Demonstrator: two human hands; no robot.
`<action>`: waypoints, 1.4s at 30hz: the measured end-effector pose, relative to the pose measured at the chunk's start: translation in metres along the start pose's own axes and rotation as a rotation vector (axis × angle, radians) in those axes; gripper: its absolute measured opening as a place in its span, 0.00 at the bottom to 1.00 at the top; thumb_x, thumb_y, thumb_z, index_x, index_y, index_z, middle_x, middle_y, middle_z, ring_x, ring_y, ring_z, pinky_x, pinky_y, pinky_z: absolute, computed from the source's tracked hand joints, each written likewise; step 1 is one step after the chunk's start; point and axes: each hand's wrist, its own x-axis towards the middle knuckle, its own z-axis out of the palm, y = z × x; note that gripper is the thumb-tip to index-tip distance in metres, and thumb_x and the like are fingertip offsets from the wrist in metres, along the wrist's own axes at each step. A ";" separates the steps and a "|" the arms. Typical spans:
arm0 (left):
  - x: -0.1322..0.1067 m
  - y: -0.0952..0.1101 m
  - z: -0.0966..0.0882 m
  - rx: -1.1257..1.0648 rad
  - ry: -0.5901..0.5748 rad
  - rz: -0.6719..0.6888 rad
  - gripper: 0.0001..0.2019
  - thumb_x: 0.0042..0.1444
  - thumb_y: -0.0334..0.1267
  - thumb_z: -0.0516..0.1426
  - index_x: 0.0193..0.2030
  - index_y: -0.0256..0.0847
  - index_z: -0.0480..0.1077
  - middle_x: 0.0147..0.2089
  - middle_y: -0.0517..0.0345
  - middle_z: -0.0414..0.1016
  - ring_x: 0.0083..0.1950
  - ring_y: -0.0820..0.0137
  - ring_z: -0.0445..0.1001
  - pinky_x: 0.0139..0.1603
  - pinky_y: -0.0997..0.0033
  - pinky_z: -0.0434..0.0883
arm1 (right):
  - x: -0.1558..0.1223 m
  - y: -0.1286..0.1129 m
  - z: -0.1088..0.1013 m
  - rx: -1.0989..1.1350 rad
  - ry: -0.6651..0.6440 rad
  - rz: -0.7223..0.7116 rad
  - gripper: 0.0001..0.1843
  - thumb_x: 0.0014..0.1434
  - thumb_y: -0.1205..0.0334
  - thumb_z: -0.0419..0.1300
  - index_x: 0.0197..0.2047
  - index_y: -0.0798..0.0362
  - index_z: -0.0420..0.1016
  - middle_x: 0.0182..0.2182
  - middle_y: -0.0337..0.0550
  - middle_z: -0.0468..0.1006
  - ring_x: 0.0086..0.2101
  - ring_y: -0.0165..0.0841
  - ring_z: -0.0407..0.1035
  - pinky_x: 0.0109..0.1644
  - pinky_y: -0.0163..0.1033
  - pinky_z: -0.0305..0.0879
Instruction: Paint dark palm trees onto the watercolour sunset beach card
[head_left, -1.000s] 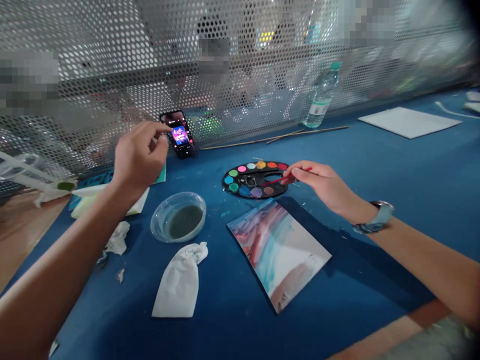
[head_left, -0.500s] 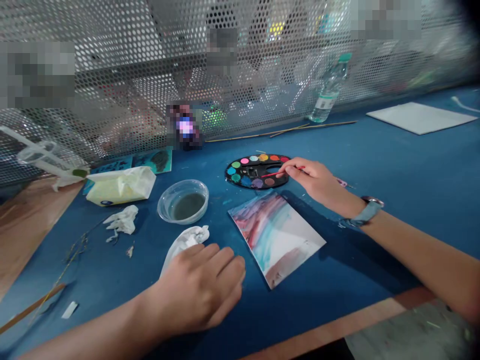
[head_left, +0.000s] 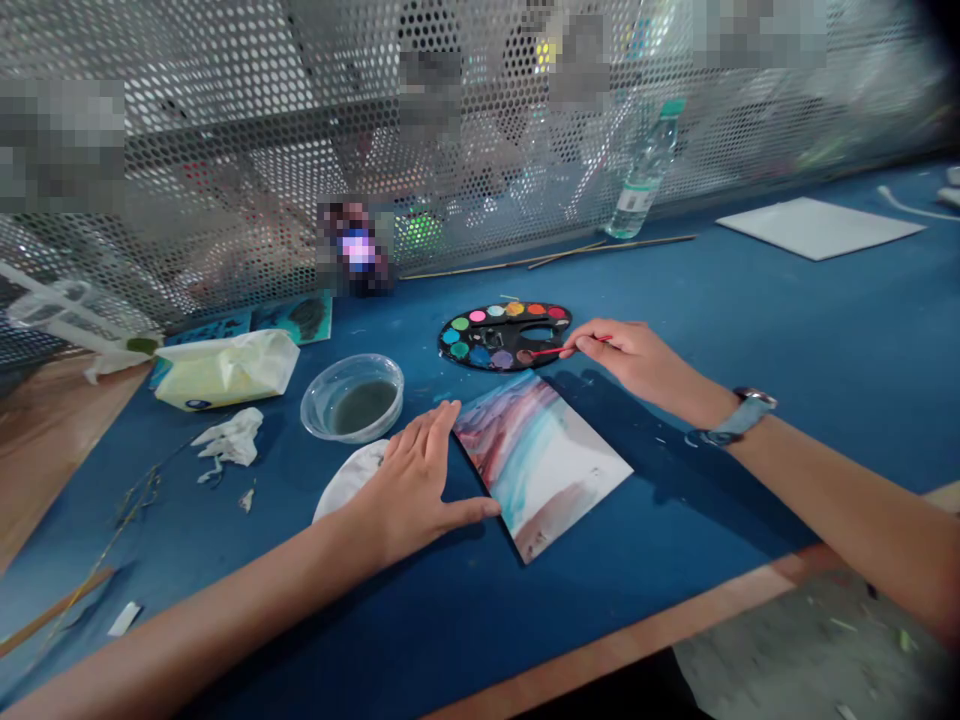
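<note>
The right hand [head_left: 634,362] pinches a red paintbrush [head_left: 551,351] at the paint palette [head_left: 517,331]; the left hand [head_left: 405,490] lies spread, thumb at the left edge of the painted panel [head_left: 551,455], near-side of the palette. Sweeping those fingers leftward could tip the nearby water bowl [head_left: 316,412]. More room opens rightward across the desk [head_left: 750,330].
</note>
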 end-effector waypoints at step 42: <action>-0.004 0.005 0.019 0.090 0.192 0.031 0.53 0.62 0.77 0.41 0.77 0.32 0.44 0.73 0.26 0.61 0.73 0.37 0.65 0.67 0.34 0.68 | -0.209 -0.050 0.032 -0.463 0.271 -0.258 0.15 0.67 0.76 0.55 0.50 0.53 0.79 0.43 0.42 0.88 0.46 0.35 0.74 0.51 0.46 0.58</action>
